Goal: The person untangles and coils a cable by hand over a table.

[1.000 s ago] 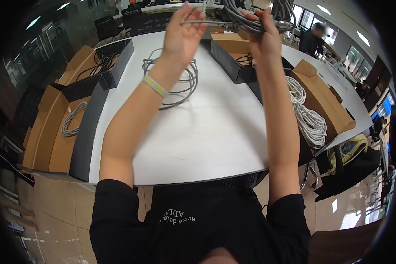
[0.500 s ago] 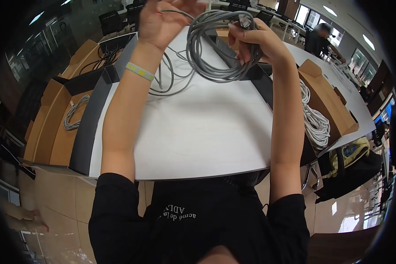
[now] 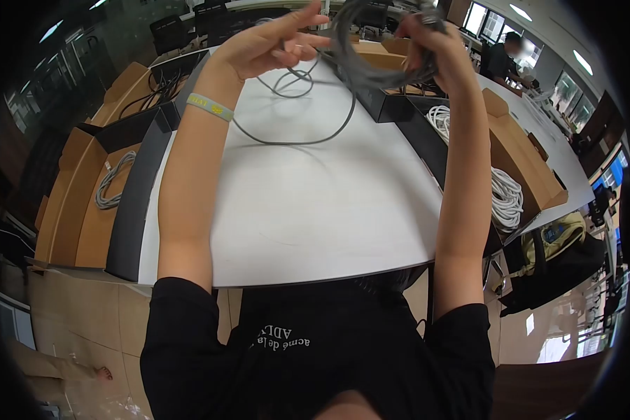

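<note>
My right hand (image 3: 432, 50) is closed around a coil of grey network cable (image 3: 348, 52), lifted above the far part of the white table (image 3: 315, 203). The coil is smeared by motion. From it a loose length of cable hangs in a wide loop down to the table and passes behind my left wrist. My left hand (image 3: 276, 45) is left of the coil, its fingers stretched out and apart toward it. More slack cable (image 3: 287, 87) curls on the table below that hand.
Along the left, an open box (image 3: 84, 203) holds one grey cable coil (image 3: 115, 180); behind it, another has black cables (image 3: 162, 91). White cable coils (image 3: 506, 199) lie in a box (image 3: 528, 161) at right. A person (image 3: 500, 59) sits farther back; a bag (image 3: 556, 266) is at lower right.
My right hand has carried the coil up and to the right. My left hand has lowered slightly and its fingers now point right. The slack loop has widened between them.
</note>
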The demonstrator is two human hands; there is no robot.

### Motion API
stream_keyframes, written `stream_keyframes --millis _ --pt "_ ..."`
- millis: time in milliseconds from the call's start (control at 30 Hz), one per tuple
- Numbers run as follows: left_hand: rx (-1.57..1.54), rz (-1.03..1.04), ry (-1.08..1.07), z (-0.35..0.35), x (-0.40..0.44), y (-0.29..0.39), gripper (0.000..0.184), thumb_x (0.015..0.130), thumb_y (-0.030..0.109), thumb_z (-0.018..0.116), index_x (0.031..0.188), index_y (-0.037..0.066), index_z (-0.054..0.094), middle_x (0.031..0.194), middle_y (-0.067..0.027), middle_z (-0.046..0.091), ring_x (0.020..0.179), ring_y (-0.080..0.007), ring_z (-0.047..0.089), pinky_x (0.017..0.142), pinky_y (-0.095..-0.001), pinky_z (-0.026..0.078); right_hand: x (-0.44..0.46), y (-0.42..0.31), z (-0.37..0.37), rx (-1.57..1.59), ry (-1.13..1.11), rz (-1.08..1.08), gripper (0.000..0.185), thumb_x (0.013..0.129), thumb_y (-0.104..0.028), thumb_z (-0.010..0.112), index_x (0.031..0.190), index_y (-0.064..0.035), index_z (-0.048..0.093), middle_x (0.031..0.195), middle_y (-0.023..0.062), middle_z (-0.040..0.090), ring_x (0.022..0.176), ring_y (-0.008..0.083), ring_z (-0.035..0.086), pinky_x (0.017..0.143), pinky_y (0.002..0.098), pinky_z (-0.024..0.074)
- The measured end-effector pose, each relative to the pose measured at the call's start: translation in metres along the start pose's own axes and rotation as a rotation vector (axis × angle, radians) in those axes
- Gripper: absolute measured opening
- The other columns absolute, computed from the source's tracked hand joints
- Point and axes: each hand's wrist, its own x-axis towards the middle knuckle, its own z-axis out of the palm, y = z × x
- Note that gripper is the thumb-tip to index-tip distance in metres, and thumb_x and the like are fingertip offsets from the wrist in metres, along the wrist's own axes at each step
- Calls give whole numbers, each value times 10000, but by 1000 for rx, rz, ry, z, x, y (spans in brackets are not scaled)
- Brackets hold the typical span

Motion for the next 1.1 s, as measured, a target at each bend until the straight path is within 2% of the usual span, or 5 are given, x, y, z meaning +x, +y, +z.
stream_keyframes --millis 233,567,733,967,1100 --pt "1136 -256 2 28 3 -14 840 563 704 692 1151 109 605 1030 -132 622 950 -241 602 822 -314 453 -3 4 35 -266 -373 184 202 751 -163 577 854 10 589 659 63 581 412 112 516 402 241 438" --pt "423 -28 -58 40 10 -29 369 813 394 667 882 33 632 691 -25 602 588 -91 597 556 -200 477 0 36 26 171 -481 301 255 840 -196 569 821 58 578 501 39 508 411 110 493 396 244 422" --pt "386 77 112 26 12 -29 419 771 454 692 813 44 614 607 18 504 508 -81 504 509 -223 448 5 27 50 177 -35 149 372 772 -270 719 949 10 548 708 24 570 558 73 525 501 208 442" --pt "390 -10 -69 20 0 -27 490 820 572 575 757 87 600 557 27 465 496 -67 475 451 -210 379 2 14 55 61 -377 318 429 667 -183 771 1019 -44 570 738 9 549 557 83 525 491 224 423" --pt "260 73 121 21 6 -29 544 806 602 567 713 69 623 545 6 495 484 -87 474 471 -223 404 15 45 50 152 -101 261 663 746 -252 739 1285 -29 424 934 54 576 727 101 584 634 221 459"
